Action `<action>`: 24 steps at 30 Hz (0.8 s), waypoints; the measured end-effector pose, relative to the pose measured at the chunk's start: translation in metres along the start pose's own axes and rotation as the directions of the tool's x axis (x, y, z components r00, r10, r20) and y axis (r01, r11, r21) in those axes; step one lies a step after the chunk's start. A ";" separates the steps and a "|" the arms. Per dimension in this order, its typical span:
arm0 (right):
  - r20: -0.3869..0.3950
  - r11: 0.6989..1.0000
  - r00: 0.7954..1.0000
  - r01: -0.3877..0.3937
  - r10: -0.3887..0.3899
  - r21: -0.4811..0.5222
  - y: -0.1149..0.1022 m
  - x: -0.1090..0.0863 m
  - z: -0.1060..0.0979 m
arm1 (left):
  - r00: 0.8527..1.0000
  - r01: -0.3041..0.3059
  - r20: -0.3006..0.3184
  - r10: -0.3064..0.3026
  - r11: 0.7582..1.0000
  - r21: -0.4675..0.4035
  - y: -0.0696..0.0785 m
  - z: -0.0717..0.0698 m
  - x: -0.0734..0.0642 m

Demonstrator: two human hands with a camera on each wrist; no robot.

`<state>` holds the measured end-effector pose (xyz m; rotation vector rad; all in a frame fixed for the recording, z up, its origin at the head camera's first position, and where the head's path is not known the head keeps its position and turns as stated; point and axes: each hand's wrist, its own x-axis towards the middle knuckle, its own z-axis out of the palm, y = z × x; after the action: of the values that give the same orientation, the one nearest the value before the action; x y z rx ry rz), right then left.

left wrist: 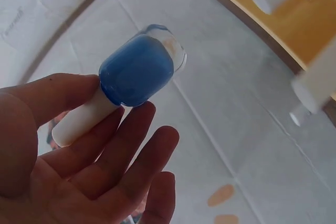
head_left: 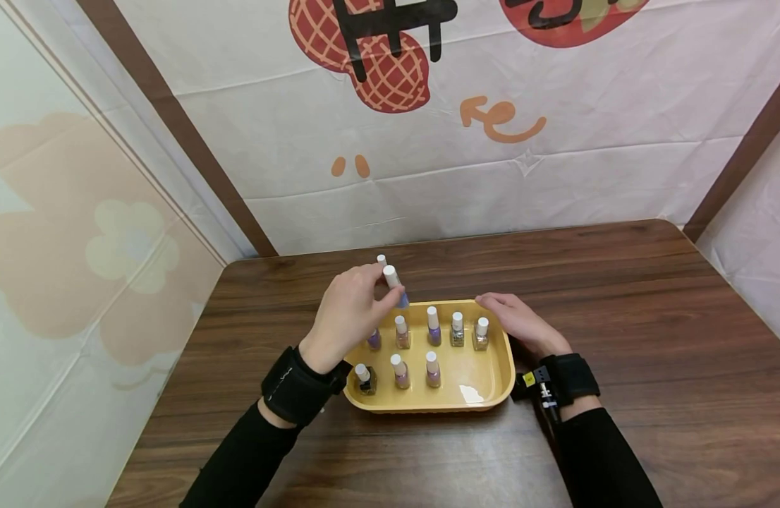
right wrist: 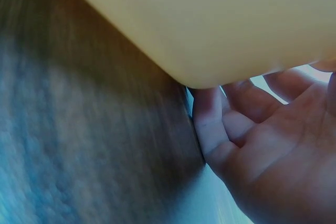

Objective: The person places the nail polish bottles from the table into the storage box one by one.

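My left hand (head_left: 352,307) is above the back left part of a yellow tray (head_left: 491,391). It pinches the white cap of a blue nail polish bottle (left wrist: 137,69) between thumb and fingers. In the left wrist view the bottle is tilted, glass end up and away from the palm. My right hand (head_left: 526,324) rests at the tray's back right corner, its fingers touching the outer wall (right wrist: 220,40) in the right wrist view. Inside the tray stand two rows of white-capped polish bottles, including a purple bottle (head_left: 434,330) and a dark one (head_left: 366,381).
Another white cap (head_left: 381,259) shows beyond the left hand; its bottle is hidden. Glittery bottles (head_left: 457,331) stand at the tray's back right. The tray sits on a dark wood-grain table (head_left: 618,296), with a printed white curtain (head_left: 428,190) behind it.
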<state>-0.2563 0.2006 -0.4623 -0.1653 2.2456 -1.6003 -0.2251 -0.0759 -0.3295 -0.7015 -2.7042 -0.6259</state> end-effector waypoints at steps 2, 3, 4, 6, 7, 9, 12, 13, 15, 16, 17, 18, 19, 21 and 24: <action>-0.003 1.000 1.000 0.006 -0.006 -0.003 0.000 0.000 0.000 | 1.000 -0.022 0.002 0.022 1.000 -0.001 0.005 0.002 -0.001; -0.005 1.000 1.000 0.008 -0.008 -0.005 0.001 0.000 0.000 | 1.000 -0.030 0.004 0.030 1.000 0.001 0.007 0.002 -0.001; -0.007 1.000 1.000 0.009 -0.009 -0.005 0.001 0.000 0.000 | 0.999 -0.038 0.006 0.038 0.999 0.004 0.009 0.003 -0.002; -0.007 1.000 1.000 0.010 -0.010 -0.007 0.001 0.000 0.000 | 0.999 -0.053 0.014 0.052 0.999 0.015 0.014 0.005 -0.003; -0.009 1.000 1.000 0.007 -0.007 -0.006 0.001 0.000 0.000 | 0.998 -0.058 0.020 0.058 0.998 0.022 0.016 0.006 -0.003; -0.009 1.000 1.000 0.003 -0.003 -0.006 0.002 0.000 0.000 | 0.997 -0.068 0.033 0.067 0.997 0.028 0.020 0.009 -0.004; -0.009 1.000 1.000 -0.001 0.001 -0.005 0.001 -0.001 0.000 | 0.995 -0.080 0.055 0.078 0.996 0.034 0.025 0.012 -0.004; -0.008 1.000 1.000 -0.002 0.002 -0.005 0.001 -0.001 0.000 | 0.995 -0.085 0.059 0.082 0.996 0.035 0.026 0.013 -0.005; -0.003 1.000 1.000 -0.001 0.001 0.001 0.000 -0.001 0.000 | 0.993 -0.097 0.064 0.094 0.995 0.034 0.029 0.016 -0.006; -0.001 1.000 1.000 -0.002 0.002 0.004 0.000 -0.001 0.000 | 0.993 -0.105 0.065 0.102 0.994 0.037 0.030 0.018 -0.006; 0.000 1.000 1.000 -0.003 0.003 0.006 0.000 -0.001 -0.001 | 0.992 -0.115 0.064 0.112 0.993 0.039 0.032 0.020 -0.007; 0.002 1.000 1.000 -0.002 0.002 0.007 0.000 -0.001 -0.001 | 0.991 -0.122 0.064 0.120 0.992 0.034 0.033 0.022 -0.007; 0.003 1.000 1.000 -0.002 0.002 0.011 0.000 -0.001 -0.001 | 0.990 -0.130 0.065 0.127 0.991 0.029 0.034 0.024 -0.007; 0.002 1.000 1.000 0.000 0.000 0.013 0.000 -0.001 -0.001 | 0.987 -0.142 0.075 0.140 0.990 0.024 0.036 0.027 -0.008; -0.002 1.000 1.000 0.007 -0.007 0.013 -0.001 -0.001 -0.001 | 0.984 -0.151 0.095 0.149 0.988 0.012 0.040 0.033 -0.009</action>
<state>-0.2558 0.2014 -0.4613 -0.1689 2.2377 -1.6187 -0.2020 -0.0320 -0.3473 -0.9412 -2.7047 -0.5420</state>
